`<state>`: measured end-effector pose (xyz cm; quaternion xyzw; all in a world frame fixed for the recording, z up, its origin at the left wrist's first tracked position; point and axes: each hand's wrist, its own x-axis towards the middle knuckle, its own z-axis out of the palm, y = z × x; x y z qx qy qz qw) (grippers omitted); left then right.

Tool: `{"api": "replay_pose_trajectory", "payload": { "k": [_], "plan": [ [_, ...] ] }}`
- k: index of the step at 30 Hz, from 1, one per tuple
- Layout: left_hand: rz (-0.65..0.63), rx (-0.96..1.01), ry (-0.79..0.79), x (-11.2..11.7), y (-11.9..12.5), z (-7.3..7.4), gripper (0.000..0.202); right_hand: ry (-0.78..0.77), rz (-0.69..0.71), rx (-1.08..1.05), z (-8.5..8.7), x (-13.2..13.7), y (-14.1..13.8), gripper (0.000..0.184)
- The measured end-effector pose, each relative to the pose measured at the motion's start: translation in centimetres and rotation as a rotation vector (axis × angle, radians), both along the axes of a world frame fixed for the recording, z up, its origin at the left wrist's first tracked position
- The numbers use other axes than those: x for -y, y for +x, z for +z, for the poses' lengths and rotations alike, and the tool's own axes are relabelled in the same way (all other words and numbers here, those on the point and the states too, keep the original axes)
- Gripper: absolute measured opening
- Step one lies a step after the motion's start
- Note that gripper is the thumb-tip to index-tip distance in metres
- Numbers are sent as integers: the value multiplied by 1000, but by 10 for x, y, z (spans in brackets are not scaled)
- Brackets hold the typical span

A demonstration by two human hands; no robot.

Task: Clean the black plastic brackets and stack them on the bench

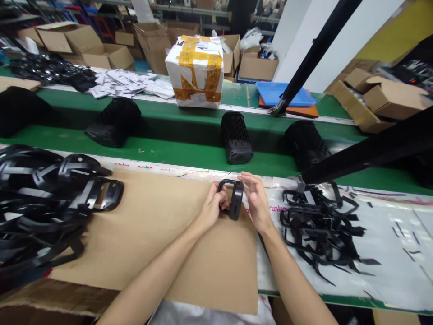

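A black plastic frame-shaped part (236, 201), hollow in the middle, is held up over the cardboard sheet (162, 225). My left hand (215, 202) is closed around its left side, thumb and fingers gripping the rim. On the other side, my right hand (256, 198) has its fingers stretched out close to the part's top right edge; whether a fingertip touches it I cannot tell. A large heap of similar curved black parts (37, 203) lies left of the sheet. To the right is a tangle of thin black strips and frames (321, 225).
Beyond the cardboard runs a green conveyor belt (176, 135) carrying several black perforated housings (237, 137). Behind it stand a taped white box (196, 72), a pile of white packets (122, 82) and a blue tray (287, 93). A black post (318, 54) slants across the right.
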<state>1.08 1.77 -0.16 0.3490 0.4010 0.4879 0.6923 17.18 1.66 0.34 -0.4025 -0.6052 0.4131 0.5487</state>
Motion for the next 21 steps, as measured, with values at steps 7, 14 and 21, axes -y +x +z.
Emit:
{"api": "replay_pose_trajectory", "payload": {
  "k": [7, 14, 21],
  "plan": [
    [-56, 7, 73, -2, -8, 4, 37, 63, 61, 147, 5, 2, -3, 54],
    [-53, 24, 87, -4, -10, 2, 44, 110, 55, 173, 2, -1, -4, 50],
    [-46, 88, 49, -5, -5, -6, 46, 119, 39, 143, -2, -1, -5, 51]
  ]
}}
